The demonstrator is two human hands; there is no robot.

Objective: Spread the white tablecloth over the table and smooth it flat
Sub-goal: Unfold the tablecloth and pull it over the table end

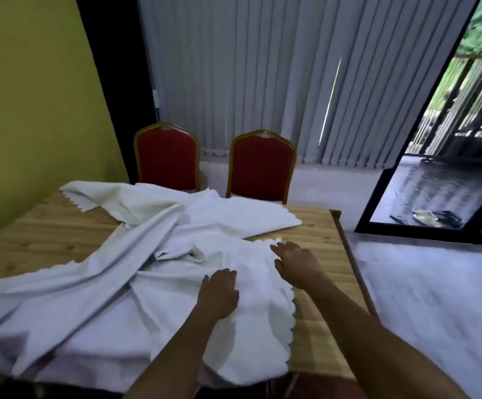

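Observation:
A white tablecloth [124, 277] with scalloped edges lies crumpled and twisted across the wooden table [44, 234]. Folds bunch up in the middle, and one corner flops over at the far left. My left hand [218, 293] rests palm down on the cloth near its right edge, fingers curled against the fabric. My right hand [294, 262] hovers or presses at the cloth's scalloped edge, fingers spread and pointing left. Bare wood shows at the table's left, far right and right side.
Two red chairs with gold frames [167, 158] [262, 165] stand at the table's far side. A yellow-green wall [32, 110] runs along the left. Grey vertical blinds [262, 76] hang behind. An open glass door [435, 182] is at right, over grey floor [435, 298].

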